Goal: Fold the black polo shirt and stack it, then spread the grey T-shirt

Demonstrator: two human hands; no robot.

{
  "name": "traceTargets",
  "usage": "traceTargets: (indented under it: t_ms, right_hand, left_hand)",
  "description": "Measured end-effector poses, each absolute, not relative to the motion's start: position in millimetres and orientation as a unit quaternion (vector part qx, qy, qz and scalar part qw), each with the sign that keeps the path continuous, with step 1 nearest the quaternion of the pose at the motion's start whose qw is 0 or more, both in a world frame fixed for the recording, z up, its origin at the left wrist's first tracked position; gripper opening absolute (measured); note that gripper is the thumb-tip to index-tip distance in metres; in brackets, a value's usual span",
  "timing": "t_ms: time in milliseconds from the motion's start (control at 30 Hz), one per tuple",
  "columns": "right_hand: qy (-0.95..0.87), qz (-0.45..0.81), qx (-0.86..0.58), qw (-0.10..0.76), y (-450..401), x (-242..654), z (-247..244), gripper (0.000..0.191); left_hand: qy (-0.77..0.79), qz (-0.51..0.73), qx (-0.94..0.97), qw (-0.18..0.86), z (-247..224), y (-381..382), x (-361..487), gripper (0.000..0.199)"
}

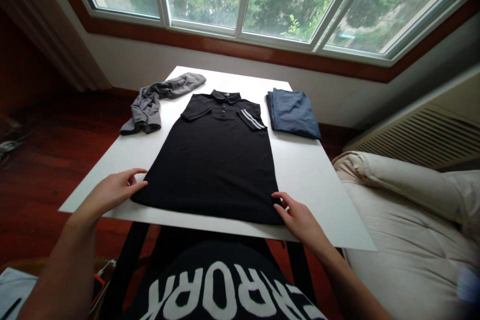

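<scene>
A black polo shirt (217, 165) lies spread flat, front up, on a white table (315, 175), its collar toward the window. White stripes edge the sleeve on the right; the hem runs along the near side. At the hem's left corner is my left hand (118, 190), thumb and fingers apart, fingertips at the cloth's edge. My right hand (300, 217) is at the lower right edge of the shirt, its thumb and forefinger parted, fingertips touching or just over the fabric. Neither hand shows cloth gripped between the fingers.
A crumpled grey garment (148, 105) lies at the table's far left, partly over the edge. Folded dark blue clothing (294, 112) sits at the far right. A cream padded seat (405, 230) stands to the right, and a window (240, 0) is beyond the table.
</scene>
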State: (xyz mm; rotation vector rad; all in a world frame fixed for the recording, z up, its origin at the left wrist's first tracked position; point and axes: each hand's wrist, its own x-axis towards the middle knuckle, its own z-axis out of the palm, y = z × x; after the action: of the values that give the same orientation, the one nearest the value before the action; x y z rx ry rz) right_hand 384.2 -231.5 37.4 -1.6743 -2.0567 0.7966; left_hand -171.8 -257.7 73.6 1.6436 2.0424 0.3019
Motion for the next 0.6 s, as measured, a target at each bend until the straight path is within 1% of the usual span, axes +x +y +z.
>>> traceTargets:
  t_ms: [100, 167, 233, 300, 367, 467, 600]
  right_hand:
    - [-0.740, 0.211, -0.619, 0.160, -233, 384, 53, 0.028]
    - [-0.730, 0.159, -0.641, 0.178, -231, 380, 64, 0.030]
    - [-0.743, 0.133, -0.623, 0.206, -227, 368, 70, 0.029]
    - [-0.786, 0.133, -0.561, 0.222, -220, 350, 71, 0.027]
    - [-0.839, 0.130, -0.484, 0.214, -210, 329, 66, 0.027]
    - [-0.901, 0.115, -0.383, 0.169, -192, 302, 54, 0.040]
    - [-0.931, 0.113, -0.330, 0.104, -172, 285, 40, 0.058]
  left_hand:
    - [0.783, 0.137, 0.592, 0.133, 80, -249, -162, 0.065]
    - [0.759, 0.177, 0.618, 0.099, 84, -239, -142, 0.057]
    - [0.694, 0.201, 0.684, 0.107, 85, -227, -113, 0.051]
    - [0.604, 0.190, 0.763, 0.129, 80, -212, -79, 0.047]
    - [0.520, 0.163, 0.827, 0.135, 69, -197, -47, 0.046]
    - [0.467, 0.121, 0.869, 0.113, 47, -178, -14, 0.054]
    - [0.435, 0.070, 0.893, 0.092, 28, -170, 0, 0.068]
